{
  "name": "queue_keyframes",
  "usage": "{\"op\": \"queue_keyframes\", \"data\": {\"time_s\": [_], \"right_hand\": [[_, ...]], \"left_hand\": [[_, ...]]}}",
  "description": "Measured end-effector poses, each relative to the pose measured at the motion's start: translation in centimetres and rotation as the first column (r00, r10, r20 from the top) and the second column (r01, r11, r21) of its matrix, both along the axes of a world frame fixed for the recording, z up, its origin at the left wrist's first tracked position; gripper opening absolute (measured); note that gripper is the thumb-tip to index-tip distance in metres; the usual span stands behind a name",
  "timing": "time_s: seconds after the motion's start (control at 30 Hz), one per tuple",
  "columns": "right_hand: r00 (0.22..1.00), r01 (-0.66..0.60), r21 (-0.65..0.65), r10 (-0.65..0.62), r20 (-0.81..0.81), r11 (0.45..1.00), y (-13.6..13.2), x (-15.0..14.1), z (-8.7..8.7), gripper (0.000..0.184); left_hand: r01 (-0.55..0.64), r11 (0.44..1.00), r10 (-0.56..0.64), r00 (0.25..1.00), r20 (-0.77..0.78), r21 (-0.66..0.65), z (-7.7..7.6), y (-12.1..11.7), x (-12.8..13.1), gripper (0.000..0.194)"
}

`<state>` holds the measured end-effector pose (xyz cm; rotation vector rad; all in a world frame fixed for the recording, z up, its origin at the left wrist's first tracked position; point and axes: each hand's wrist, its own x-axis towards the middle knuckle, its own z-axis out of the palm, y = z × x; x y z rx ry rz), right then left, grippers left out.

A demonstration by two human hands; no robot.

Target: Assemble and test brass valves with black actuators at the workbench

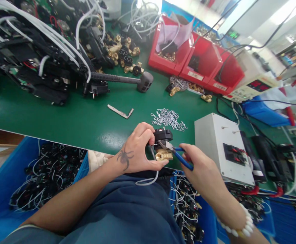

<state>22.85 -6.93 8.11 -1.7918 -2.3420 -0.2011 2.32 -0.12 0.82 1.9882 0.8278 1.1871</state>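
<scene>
My left hand (137, 149) is closed around a small valve assembly (163, 145) with a black top and a brass fitting, held at the near edge of the green table (61, 112). A white tube hangs from it toward my lap. My right hand (201, 169) grips blue-handled pliers (178, 154), whose jaws touch the assembly just above the brass part. A pile of small metal clips (168, 118) lies on the table just beyond my hands.
A white switch box (221, 149) stands right of my hands. A grey mallet (127, 79), a flat metal piece (119, 112), brass fittings (122, 51), black assemblies with white tubes (41, 51) and red bins (196, 57) lie farther back. Blue crates (36, 173) of parts sit below.
</scene>
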Motion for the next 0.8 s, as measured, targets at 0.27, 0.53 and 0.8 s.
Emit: {"op": "queue_keyframes", "data": {"time_s": [0.27,0.53,0.8], "right_hand": [[0.983,0.104,0.157,-0.077,-0.169,0.982,-0.4,0.2,0.3,0.021],[0.937,0.243,-0.006,-0.236,-0.257,0.97,-0.4,0.7,-2.1,0.023],[0.916,0.217,-0.049,-0.22,-0.336,0.975,0.0,0.4,-5.1,0.054]], "left_hand": [[0.012,1.0,-0.012,1.0,-0.022,0.004,0.3,0.1,0.0,0.047],[-0.007,1.0,0.007,1.0,-0.025,0.0,0.3,-0.1,0.0,0.048],[-0.198,0.98,0.199,0.979,-0.047,0.023,0.6,-0.8,-0.5,0.04]]}}
